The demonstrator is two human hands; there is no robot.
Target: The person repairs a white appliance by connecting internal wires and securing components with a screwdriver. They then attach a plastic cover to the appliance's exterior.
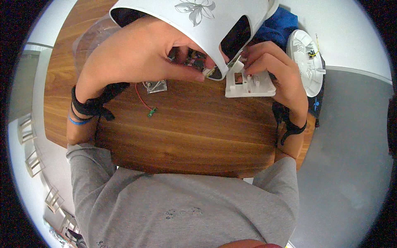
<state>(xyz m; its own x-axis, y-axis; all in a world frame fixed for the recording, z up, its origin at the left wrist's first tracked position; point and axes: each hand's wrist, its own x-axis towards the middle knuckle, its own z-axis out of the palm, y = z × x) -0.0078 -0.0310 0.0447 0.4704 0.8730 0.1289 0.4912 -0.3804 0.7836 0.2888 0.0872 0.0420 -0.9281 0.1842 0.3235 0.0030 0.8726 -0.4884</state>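
Left hand (155, 53) pinching circuit board (196, 59) at flower-printed white housing (230, 16); right hand (275, 66) touching white panel (262, 89), grip unclear.

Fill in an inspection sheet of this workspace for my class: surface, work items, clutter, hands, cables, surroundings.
Surface: brown wood-grain table.
Work items: white flower-printed housing; circuit board; white plate; round white vented part.
Clutter: blue fabric; clear plastic.
Hands: left hand at the housing's opening; right hand curled at the plate; exact grips hidden.
Cables: red wire with green connector; yellow wire on the vented part.
Surroundings: pale frames, possibly chairs, left of the table.
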